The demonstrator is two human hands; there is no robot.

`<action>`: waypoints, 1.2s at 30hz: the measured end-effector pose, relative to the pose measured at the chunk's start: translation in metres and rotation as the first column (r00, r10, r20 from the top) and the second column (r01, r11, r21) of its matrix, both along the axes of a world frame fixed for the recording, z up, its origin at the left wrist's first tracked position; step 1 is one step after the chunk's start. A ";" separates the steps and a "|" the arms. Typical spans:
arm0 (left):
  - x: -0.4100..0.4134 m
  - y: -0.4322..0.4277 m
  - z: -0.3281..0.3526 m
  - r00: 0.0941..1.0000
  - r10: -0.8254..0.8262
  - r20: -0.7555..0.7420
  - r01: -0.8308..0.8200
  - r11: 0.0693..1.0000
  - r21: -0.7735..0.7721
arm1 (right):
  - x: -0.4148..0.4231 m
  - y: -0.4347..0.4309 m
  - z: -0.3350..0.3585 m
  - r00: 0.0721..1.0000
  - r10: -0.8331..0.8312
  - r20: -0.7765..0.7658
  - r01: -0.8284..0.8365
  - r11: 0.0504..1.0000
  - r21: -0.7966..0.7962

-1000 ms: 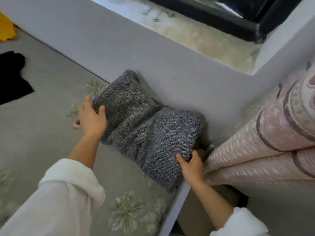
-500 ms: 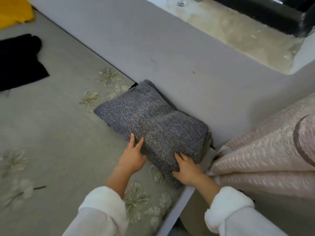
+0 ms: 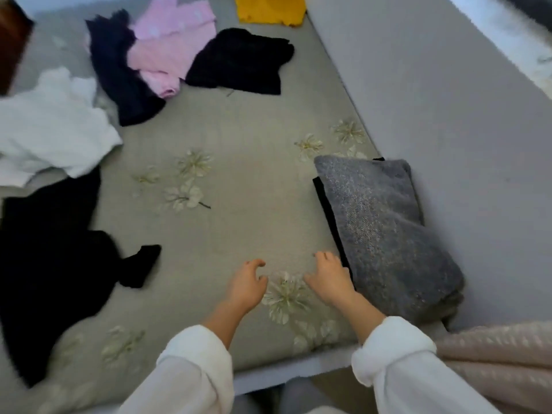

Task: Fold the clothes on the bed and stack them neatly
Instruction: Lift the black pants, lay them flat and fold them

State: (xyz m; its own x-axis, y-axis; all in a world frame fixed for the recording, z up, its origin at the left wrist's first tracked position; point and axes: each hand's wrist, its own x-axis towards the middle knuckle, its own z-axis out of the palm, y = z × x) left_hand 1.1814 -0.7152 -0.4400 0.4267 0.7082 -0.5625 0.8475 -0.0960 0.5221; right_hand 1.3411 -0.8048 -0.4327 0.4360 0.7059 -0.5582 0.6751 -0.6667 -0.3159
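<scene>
Left hand (image 3: 246,286), right hand (image 3: 330,276) loosely curled, empty; grey sweater (image 3: 379,231) folded beside right

Just right of the right hand (image 3: 330,279) lies a folded grey sweater (image 3: 385,234) of coarse, flecked knit. Under both hands the bed cover (image 3: 239,180) is matt, smooth woven cloth with a flower pattern. Left of the left hand (image 3: 246,283), a black garment (image 3: 50,264) looks soft and matt.
</scene>
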 end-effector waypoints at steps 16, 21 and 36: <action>-0.369 0.042 -0.023 0.802 0.596 -0.041 -0.597 0.802 -0.004 | -0.321 0.139 -0.018 0.868 0.477 -0.138 -0.484 0.874 -0.024; -0.468 0.085 -0.053 0.814 0.575 -0.085 -0.577 0.817 -0.004 | -0.411 0.177 -0.048 0.906 0.386 -0.174 -0.407 0.907 -0.109; -0.543 0.186 -0.144 0.982 0.181 0.059 -0.190 0.959 0.210 | -0.510 0.309 -0.134 0.842 0.509 0.179 -0.521 0.853 0.027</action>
